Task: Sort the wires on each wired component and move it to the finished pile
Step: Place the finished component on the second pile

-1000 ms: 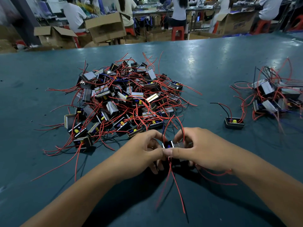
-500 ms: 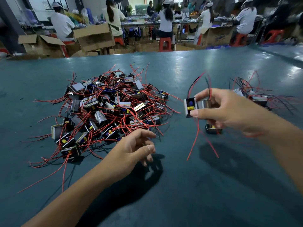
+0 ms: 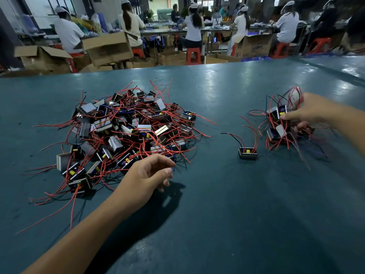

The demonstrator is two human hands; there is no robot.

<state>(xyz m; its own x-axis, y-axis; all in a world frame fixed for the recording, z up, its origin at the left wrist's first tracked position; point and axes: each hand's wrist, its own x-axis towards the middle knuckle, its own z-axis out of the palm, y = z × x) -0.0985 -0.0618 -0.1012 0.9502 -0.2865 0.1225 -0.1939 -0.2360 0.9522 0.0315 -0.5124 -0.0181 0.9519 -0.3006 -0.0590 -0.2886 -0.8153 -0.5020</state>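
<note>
A big tangled pile of wired components [image 3: 126,131], small black blocks with red wires, lies on the left of the green table [image 3: 217,214]. My left hand [image 3: 146,177] hovers at the pile's near edge with its fingers loosely curled, holding nothing. At the far right my right hand [image 3: 308,111] grips one wired component [image 3: 281,110] by thumb and fingers, its red wires sticking up, right over the smaller finished pile [image 3: 276,133]. One lone component [image 3: 247,153] stands between the two piles.
Beyond the table's far edge are open cardboard boxes [image 3: 106,48], red stools [image 3: 193,55] and several seated people at other benches. Loose red wires trail out of the big pile towards the near left.
My right hand carried the component from in front of me out to the finished pile on the right. My left hand let go of it and stayed by the big pile.
</note>
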